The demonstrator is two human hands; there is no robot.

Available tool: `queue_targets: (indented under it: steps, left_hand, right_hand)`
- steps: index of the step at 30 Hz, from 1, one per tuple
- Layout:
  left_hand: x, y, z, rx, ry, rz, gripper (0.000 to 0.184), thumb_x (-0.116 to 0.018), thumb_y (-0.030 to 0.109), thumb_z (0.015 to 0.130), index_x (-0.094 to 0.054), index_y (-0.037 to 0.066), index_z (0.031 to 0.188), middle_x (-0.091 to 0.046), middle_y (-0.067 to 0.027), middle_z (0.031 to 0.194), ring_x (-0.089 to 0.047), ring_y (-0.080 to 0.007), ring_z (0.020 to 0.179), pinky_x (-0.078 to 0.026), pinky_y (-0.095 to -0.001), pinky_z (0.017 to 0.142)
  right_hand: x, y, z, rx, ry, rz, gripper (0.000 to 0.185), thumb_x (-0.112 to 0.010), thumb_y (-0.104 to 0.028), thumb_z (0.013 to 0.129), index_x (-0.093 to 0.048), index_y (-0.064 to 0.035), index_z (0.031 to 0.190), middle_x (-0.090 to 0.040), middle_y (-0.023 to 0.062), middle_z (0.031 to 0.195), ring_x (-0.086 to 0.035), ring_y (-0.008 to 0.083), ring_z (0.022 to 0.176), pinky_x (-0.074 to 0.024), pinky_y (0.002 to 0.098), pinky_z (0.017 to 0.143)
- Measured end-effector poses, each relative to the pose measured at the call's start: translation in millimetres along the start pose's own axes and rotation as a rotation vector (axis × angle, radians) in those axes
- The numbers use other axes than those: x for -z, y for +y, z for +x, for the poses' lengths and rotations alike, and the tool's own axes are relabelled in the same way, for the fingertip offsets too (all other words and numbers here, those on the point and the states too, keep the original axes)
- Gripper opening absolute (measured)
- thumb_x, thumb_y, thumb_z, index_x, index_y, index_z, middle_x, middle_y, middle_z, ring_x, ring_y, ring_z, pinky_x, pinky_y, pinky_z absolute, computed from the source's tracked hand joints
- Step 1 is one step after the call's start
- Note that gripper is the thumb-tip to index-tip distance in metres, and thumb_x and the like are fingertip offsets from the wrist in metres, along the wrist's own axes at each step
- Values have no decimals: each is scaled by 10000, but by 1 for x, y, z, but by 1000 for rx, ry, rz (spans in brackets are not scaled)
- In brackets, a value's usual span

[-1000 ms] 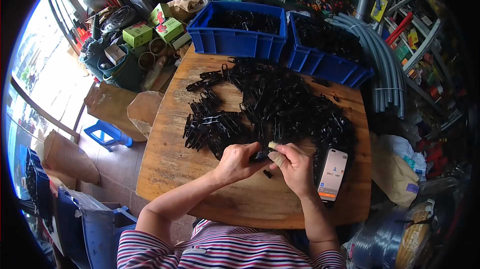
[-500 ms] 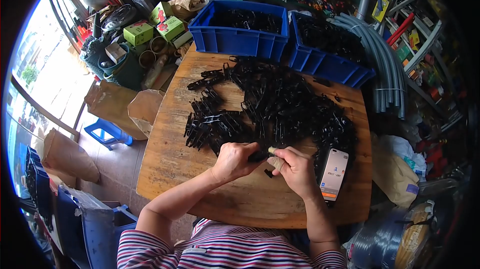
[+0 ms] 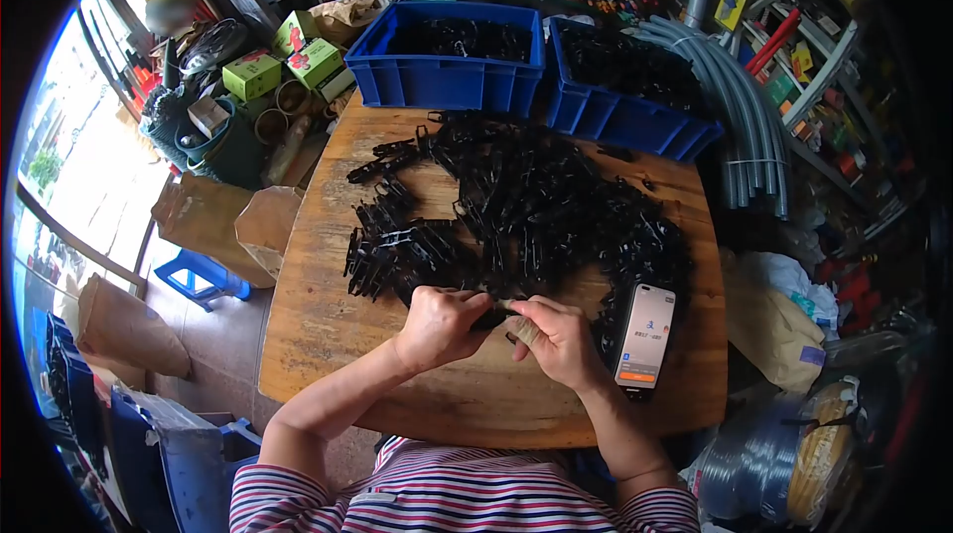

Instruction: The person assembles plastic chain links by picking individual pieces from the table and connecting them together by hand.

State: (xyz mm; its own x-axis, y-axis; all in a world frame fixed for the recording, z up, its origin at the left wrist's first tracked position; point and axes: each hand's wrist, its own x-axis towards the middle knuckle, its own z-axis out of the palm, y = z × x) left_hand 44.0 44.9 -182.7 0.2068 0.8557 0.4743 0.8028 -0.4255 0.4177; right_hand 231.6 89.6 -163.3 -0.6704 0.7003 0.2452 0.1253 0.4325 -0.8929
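My left hand [image 3: 445,328] is closed around a small black plastic part [image 3: 489,318] above the near side of the wooden table. My right hand [image 3: 558,337] meets it from the right, thumb and fingers pinched at the part's end. Fingers cover most of the part, so its full shape is hidden. A small dark bit shows under the right fingers; I cannot tell whether it belongs to the same part. Just beyond both hands lies a large heap of black plastic parts [image 3: 536,186], slim and frame-like, spread in an arc.
A lit phone [image 3: 645,336] lies right of my right hand on the wooden table [image 3: 417,404]. Two blue crates [image 3: 437,84] holding black parts stand at the far edge. Grey hoses [image 3: 740,96] curve down at the right. A blue stool [image 3: 204,277] and cardboard boxes are at left.
My hands have drawn together, and the right fingers now press against the part beside the left hand. The whole view has shifted slightly, moving the table left in the picture.
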Motion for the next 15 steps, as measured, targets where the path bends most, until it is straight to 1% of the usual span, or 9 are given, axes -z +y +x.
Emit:
queue_targets:
  steps: [2, 5, 6, 9, 11, 12, 13, 14, 15]
  left_hand:
    - [0, 3, 1, 43, -56, -10, 234, -713, 258, 687, -596, 83, 788, -603, -77, 643, -619, -269, 587, -475, -373, 490]
    - [1, 1, 6, 128, -181, -60, 263, -709, 298, 708, -616, 83, 829, -625, -100, 684, -622, -294, 616, -480, -387, 503]
    - [1, -3, 7, 144, -209, -91, 270, -707, 309, 713, -622, 85, 839, -630, -108, 697, -624, -302, 626, -483, -391, 510]
    - [-4, 5, 10, 124, -201, -122, 256, -696, 316, 723, -642, 89, 829, -632, -132, 704, -624, -326, 646, -492, -405, 543]
    - [-7, 9, 11, 163, -197, -88, 239, -688, 294, 728, -652, 80, 827, -618, -139, 669, -614, -343, 637, -485, -411, 546]
    - [-13, 5, 6, 203, -391, 25, 338, -670, 378, 749, -618, 62, 854, -640, -163, 731, -632, -347, 673, -507, -420, 580]
    - [-12, 4, 5, 192, -423, -19, 354, -663, 392, 759, -614, 56, 861, -639, -167, 727, -632, -351, 674, -506, -421, 579]
    - [-9, 1, 6, 178, -452, -61, 371, -656, 405, 769, -610, 50, 869, -637, -171, 724, -633, -355, 676, -506, -423, 579]
    - [-5, -1, 9, 159, -481, -101, 389, -649, 418, 779, -606, 44, 877, -636, -175, 720, -633, -359, 677, -505, -425, 578]
  right_hand:
    - [1, -4, -2, 6, -7, -33, 213, -602, -16, 860, -581, 83, 1048, -572, 100, 792, -626, 154, 592, -469, 239, 505]
    - [1, -10, 2, 295, 59, -410, 281, -620, -11, 838, -560, 81, 1096, -551, 106, 836, -623, 174, 631, -475, 238, 515]
    - [-2, -9, 0, 319, 36, -433, 330, -587, -80, 837, -540, 97, 1112, -541, 122, 851, -589, 182, 609, -505, 253, 550]
    - [4, -12, -5, 418, -132, -1082, 339, -581, -87, 792, -559, 96, 1076, -535, 113, 816, -588, 176, 602, -509, 261, 548]
    - [3, -9, 0, 519, -180, -1184, 246, -570, -77, 747, -599, 61, 949, -519, 94, 756, -568, 161, 573, -484, 253, 518]
    - [-1, -7, -1, 507, -261, -1228, 218, -570, -64, 742, -597, 56, 922, -512, 90, 751, -559, 164, 565, -481, 260, 516]
    - [-2, -4, -2, 499, -347, -1271, 191, -569, -52, 737, -595, 51, 895, -505, 86, 746, -551, 168, 558, -477, 267, 515]
    - [-1, 2, 1, 511, -331, -1201, 89, -572, -68, 729, -592, -9, 792, -508, 71, 727, -542, 164, 576, -452, 267, 532]
    - [4, 3, 5, 479, -264, -1192, 81, -572, -74, 732, -596, -21, 788, -507, 67, 726, -544, 173, 614, -447, 277, 569]
